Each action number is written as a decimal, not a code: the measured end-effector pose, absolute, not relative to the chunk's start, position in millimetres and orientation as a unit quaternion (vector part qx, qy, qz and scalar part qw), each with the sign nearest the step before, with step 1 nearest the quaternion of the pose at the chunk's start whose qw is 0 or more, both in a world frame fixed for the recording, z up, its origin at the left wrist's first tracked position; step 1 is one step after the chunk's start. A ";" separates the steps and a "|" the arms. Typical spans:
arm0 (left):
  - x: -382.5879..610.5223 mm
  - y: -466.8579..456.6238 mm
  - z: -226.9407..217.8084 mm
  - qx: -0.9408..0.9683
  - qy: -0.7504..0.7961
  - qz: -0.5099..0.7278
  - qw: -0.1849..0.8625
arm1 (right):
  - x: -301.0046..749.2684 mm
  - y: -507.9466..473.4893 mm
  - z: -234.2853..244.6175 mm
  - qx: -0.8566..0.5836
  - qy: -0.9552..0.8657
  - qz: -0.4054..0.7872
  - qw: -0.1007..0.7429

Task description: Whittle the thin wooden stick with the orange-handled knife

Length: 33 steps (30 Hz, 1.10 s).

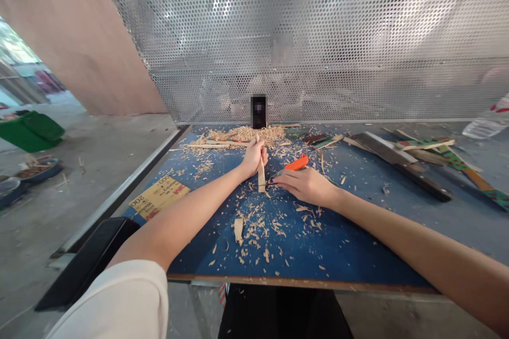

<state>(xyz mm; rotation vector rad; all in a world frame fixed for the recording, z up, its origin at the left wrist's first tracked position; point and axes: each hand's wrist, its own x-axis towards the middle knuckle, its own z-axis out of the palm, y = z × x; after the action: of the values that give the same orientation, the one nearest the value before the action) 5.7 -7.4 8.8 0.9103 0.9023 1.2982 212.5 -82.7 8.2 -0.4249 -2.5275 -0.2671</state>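
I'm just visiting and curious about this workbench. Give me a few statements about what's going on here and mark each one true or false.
1. The left hand grips a wooden stick. True.
2. The right hand holds a knife with a green handle. False: the utility knife has an orange handle.
3. Wood shavings are scattered over the blue tabletop. True.
4. A solid brick wall stands at the back of the table. False: it is a perforated metal screen.
5. A plastic bottle lies at the far right edge of the table. True.
6. The stick lies alone, untouched by either hand. False: the left hand holds it, with the knife blade at its lower end.
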 end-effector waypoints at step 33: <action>-1.7 -9.8 7.2 0.474 0.295 0.538 0.631 | 223.7 -86.6 12.7 -0.227 -0.943 -0.082 0.230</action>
<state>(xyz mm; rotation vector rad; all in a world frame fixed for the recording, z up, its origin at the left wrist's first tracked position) -1.7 -9.8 7.2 1.0857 0.6763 1.2317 223.7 -86.6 12.7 -0.6250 -2.5942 -0.2256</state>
